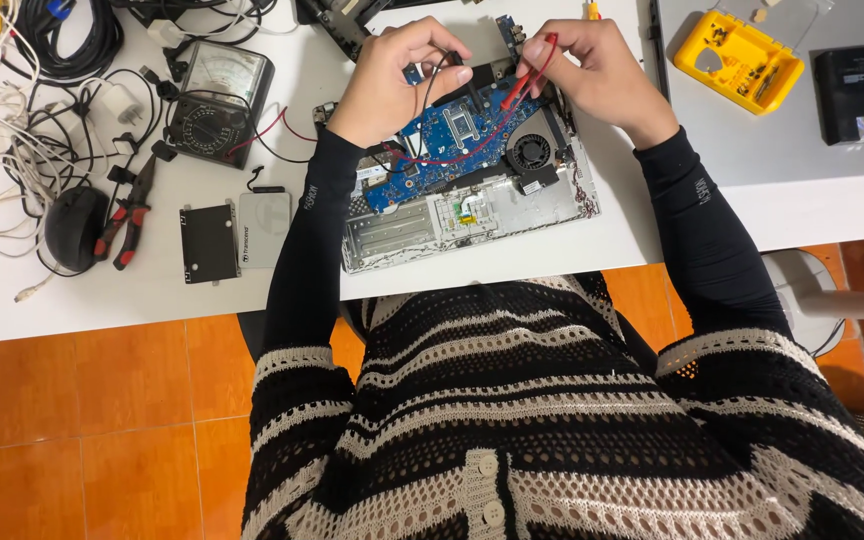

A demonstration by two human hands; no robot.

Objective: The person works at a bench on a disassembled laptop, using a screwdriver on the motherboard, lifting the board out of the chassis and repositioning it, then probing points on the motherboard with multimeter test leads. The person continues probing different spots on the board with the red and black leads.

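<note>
Probing the blue circuit board (457,135) calls for steady tips: I judge each probe should rest on one contact only, held near upright, with the wrists braced on the laptop shell (472,210) so neither tip slides across neighbouring parts. The board sits inside that opened shell, at the far middle of the white counter (102,290). The right hand (597,65) is pinched shut on the red probe (530,72), its tip down on the board. The left hand (392,75) is closed on the black probe (449,60) above the board's left part. One fan (530,152) lies beside the board. Outward to the left: one dial meter (220,100), one pair of pliers (130,215), two flat drives (237,238), one black mouse (74,228). To the right: one yellow case (739,58).
</note>
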